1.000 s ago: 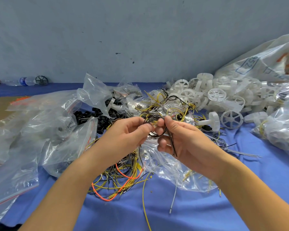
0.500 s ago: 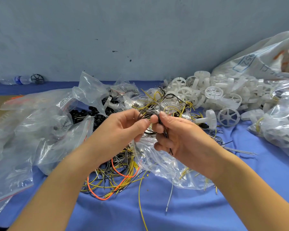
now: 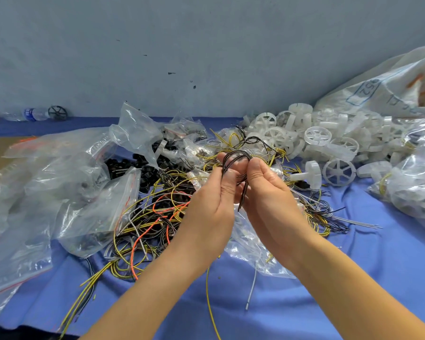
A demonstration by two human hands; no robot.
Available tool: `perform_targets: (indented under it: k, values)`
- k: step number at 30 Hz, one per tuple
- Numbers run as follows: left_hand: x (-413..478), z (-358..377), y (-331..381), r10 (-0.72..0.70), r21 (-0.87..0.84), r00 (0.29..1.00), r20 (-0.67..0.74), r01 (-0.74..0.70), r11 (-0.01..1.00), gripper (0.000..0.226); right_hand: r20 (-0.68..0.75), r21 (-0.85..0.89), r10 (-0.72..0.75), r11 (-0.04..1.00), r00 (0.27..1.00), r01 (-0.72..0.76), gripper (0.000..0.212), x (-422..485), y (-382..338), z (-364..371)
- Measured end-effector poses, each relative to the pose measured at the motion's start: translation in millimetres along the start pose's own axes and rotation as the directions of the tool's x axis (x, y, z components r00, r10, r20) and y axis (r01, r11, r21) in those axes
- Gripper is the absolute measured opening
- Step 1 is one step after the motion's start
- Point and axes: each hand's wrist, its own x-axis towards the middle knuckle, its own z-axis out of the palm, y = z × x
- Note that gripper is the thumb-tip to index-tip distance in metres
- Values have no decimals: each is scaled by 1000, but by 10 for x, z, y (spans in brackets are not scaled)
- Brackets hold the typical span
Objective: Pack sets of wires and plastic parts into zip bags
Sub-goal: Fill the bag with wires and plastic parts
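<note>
— What is being held at the centre of the frame?

— A small looped bundle of dark wires [image 3: 236, 158] is being gripped by both hands, raised above the blue cloth [image 3: 353, 278]. The left hand [image 3: 214, 201] is being kept curled, its thumb and fingers closed narrowly round the left side of the loop. The right hand [image 3: 269, 192] is being pressed against it from the right, thumb on top, fingers curled behind the strands. The loose ends are being left hanging between the two palms.

— And where are the rest of the parts being kept?

— A tangle of yellow, black and orange loose wires [image 3: 157, 217] is being left spread on the cloth, left of centre and under the left wrist. Clear zip bags [image 3: 91, 204] are being piled along the left side, and one crumpled clear bag [image 3: 248, 244] is lying beneath the hands. White plastic wheels [image 3: 317, 136] are being heaped at the upper right, beside a large printed sack [image 3: 390, 89]. A heap of small black parts [image 3: 123, 165] is being partly covered by the bags, left of centre.

— Anything at the far edge?

— A water bottle [image 3: 32, 114] is lying at the upper left, against the wall.
</note>
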Motion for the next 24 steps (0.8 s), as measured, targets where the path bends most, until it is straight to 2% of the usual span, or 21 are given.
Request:
perform_targets:
  k: [2,4,8,11,14,16,18,20,22,24]
  values:
    - [-14,40,-30,-56,36,998,-19,57,998,33,-52,-36,4,999,999,-6,36,3,30,20]
    - [-5,57,-30,-102,32,995,-8,102,994,37,-45,-68,3,998,999,-6,36,-5,45,49]
    - [46,-34,42,-189,-200,979,77,201,959,33,19,-95,16,995,1000,-15,37,-12,87,89]
    - [40,-92,52,-267,-241,955,128,291,926,39,97,-64,-4,998,995,10,27,-29,70,135]
    - [46,-150,30,-296,-244,940,167,330,912,32,105,-94,10,996,994,0,26,1,31,111]
    - [61,-239,-4,-233,-183,955,181,265,947,31,101,-27,17,1000,995,-15,25,34,4,74]
    - [63,-359,-40,-126,-2,969,210,130,992,34,97,37,5,999,995,-9,23,58,-7,40]
    - [37,-456,-68,-47,197,971,236,0,980,34,109,27,-4,1000,994,1,23,65,0,8]
    - [13,-515,-85,-33,290,970,241,-39,956,32,133,-59,25,998,991,-17,24,68,17,-27]
    - [22,-603,-93,-78,256,966,247,12,967,36,114,-256,50,966,992,-19,23,68,10,-75]
